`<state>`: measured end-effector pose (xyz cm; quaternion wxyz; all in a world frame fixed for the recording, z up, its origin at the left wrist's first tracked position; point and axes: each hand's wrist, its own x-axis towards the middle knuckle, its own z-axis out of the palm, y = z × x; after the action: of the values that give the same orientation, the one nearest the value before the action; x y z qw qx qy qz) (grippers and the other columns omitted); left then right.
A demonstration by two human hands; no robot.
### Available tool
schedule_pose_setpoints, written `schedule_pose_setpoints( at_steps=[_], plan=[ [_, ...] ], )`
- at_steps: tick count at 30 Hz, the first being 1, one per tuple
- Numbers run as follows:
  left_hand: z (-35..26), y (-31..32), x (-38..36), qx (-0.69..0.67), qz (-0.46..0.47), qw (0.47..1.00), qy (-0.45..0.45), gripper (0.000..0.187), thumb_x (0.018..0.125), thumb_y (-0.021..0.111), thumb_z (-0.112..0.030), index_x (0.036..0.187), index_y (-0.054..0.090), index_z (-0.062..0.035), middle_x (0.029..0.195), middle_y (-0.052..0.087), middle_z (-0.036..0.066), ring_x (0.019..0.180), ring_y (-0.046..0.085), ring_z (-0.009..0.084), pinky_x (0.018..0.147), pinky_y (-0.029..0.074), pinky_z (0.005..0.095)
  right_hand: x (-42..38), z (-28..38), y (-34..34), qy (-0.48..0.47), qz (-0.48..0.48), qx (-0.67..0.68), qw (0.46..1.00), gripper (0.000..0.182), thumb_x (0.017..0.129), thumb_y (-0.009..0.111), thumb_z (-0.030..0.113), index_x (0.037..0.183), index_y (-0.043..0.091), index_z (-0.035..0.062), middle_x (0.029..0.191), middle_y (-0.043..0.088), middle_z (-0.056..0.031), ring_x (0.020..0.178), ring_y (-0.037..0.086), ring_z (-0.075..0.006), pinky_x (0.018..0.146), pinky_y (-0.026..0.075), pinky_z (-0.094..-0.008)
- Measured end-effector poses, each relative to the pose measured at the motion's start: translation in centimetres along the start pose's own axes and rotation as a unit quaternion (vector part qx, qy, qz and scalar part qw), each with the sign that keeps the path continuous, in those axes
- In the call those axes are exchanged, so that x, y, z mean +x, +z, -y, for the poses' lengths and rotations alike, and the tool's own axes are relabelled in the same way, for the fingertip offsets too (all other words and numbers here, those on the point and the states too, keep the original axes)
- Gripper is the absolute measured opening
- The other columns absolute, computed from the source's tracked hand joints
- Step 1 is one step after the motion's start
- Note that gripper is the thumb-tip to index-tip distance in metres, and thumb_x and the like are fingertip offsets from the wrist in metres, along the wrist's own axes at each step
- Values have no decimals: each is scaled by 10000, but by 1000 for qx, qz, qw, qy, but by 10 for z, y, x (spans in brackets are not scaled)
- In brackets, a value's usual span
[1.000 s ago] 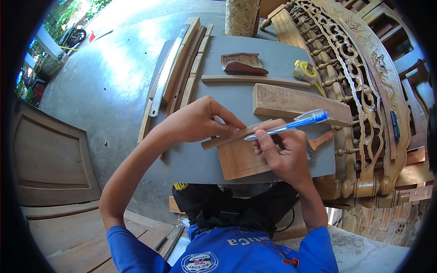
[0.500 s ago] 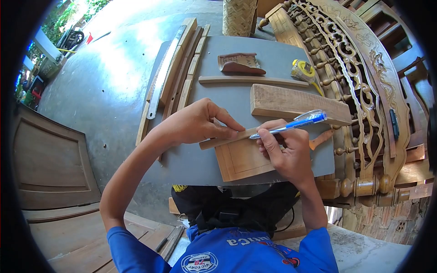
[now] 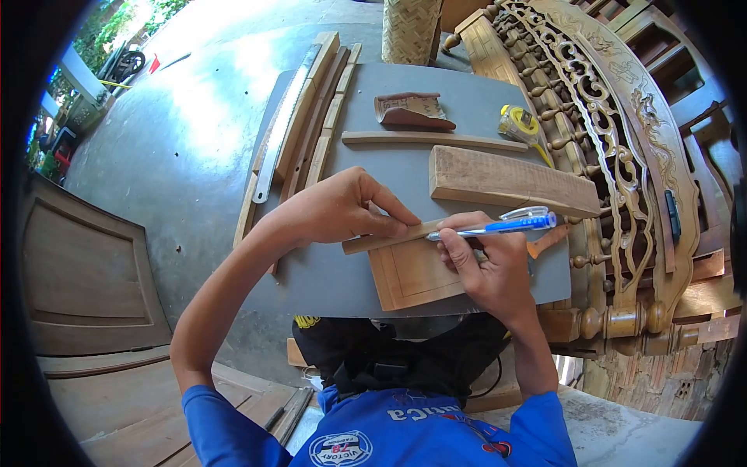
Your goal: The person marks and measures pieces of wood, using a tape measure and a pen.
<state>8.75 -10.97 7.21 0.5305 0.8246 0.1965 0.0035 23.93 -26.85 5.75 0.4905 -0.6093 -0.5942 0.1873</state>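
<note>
A flat wooden board (image 3: 412, 279) with pencil-thin lines drawn near its edges lies at the table's near side. Across its far edge rests a narrow wooden strip (image 3: 362, 244). My left hand (image 3: 359, 208) pinches this strip from above, thumb and fingertips closed on it. In my right hand (image 3: 495, 261) is a blue and clear pen (image 3: 517, 224), its tip at the strip's edge close to the left fingertips. The right hand covers the board's right part and the strip's far end.
Beyond the hands lie a thick wood block (image 3: 506, 180), a thin stick (image 3: 420, 138), curled sandpaper (image 3: 412, 109) and a yellow tape measure (image 3: 519, 123). A handsaw (image 3: 284, 128) rests on long wood pieces at left. Carved furniture (image 3: 622, 163) borders the table's right side.
The pen has tipped flatter, its back end swinging slightly down while the tip stays by the strip. My left hand and the board hold nearly still.
</note>
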Motion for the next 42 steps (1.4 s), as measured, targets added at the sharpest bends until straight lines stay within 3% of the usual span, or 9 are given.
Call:
schedule_pose_setpoints(
  at_steps=[10, 13, 16, 19, 24, 31, 36, 39, 42],
  plan=[
    [-1, 3, -2, -14, -14, 1000, -9, 226, 766, 686, -183, 966, 701, -79, 809, 688, 74, 669, 575, 98, 664, 460, 240, 0, 5, 3, 15, 9, 7, 1000, 99, 823, 612, 68, 806, 593, -28, 748, 625, -108, 526, 558, -209, 518, 423, -311],
    [-9, 4, -4, -9, -10, 997, -73, 213, 759, 699, -144, 959, 702, -67, 844, 676, 81, 753, 600, 132, 711, 461, 269, 1, 6, 13, -9, 11, 25, 1000, 95, 823, 608, 60, 800, 589, -31, 765, 625, -108, 542, 564, -216, 518, 428, -312],
    [-6, 3, -5, -6, -20, 999, -43, 232, 757, 690, -201, 958, 707, -88, 757, 678, 66, 626, 558, 98, 614, 448, 245, 2, 7, 16, -21, 13, 19, 1000, 87, 824, 602, 50, 801, 587, -32, 779, 626, -109, 560, 572, -230, 524, 432, -315],
    [-1, 5, -3, -14, -27, 1000, -7, 229, 756, 687, -199, 958, 708, -92, 756, 677, 66, 622, 559, 98, 605, 447, 243, 2, 8, 11, -14, 9, 7, 1000, 80, 825, 600, 47, 802, 587, -29, 797, 629, -104, 575, 572, -237, 539, 435, -316],
    [-1, 4, -2, -14, -15, 999, -33, 228, 757, 685, -200, 960, 708, -100, 772, 679, 69, 639, 567, 106, 641, 450, 247, -4, 3, 19, -58, 2, 8, 998, 71, 828, 601, 52, 812, 592, -16, 807, 628, -93, 587, 562, -219, 551, 432, -306],
    [-2, 4, -3, -14, -20, 999, -38, 223, 760, 683, -200, 963, 709, -112, 780, 681, 64, 650, 566, 108, 649, 450, 252, -7, 5, 10, -10, 12, -3, 1000, 73, 827, 602, 54, 872, 597, -3, 835, 624, -87, 650, 585, -247, 591, 446, -317],
    [-7, 3, -3, -15, -9, 998, -67, 223, 762, 691, -137, 974, 697, -69, 856, 680, 82, 751, 603, 131, 733, 463, 257, -7, 3, 13, -39, 13, -11, 999, 73, 838, 591, 66, 888, 601, 15, 842, 622, -78, 683, 597, -251, 618, 457, -323],
    [-7, 3, -4, -7, -13, 998, -62, 229, 761, 689, -130, 980, 694, -63, 862, 680, 85, 757, 605, 135, 743, 464, 261, -8, 7, 4, 27, 20, -3, 999, 75, 842, 587, 72, 894, 603, 21, 859, 622, -82, 723, 603, -261, 640, 463, -335],
    [-7, 3, -4, -7, -9, 998, -67, 234, 761, 689, -128, 986, 691, -63, 865, 681, 86, 758, 604, 136, 747, 463, 261, -6, 5, 14, -30, 29, 5, 999, 86, 846, 587, 79, 903, 606, 19, 856, 624, -86, 702, 604, -247, 624, 463, -322]
  ],
)
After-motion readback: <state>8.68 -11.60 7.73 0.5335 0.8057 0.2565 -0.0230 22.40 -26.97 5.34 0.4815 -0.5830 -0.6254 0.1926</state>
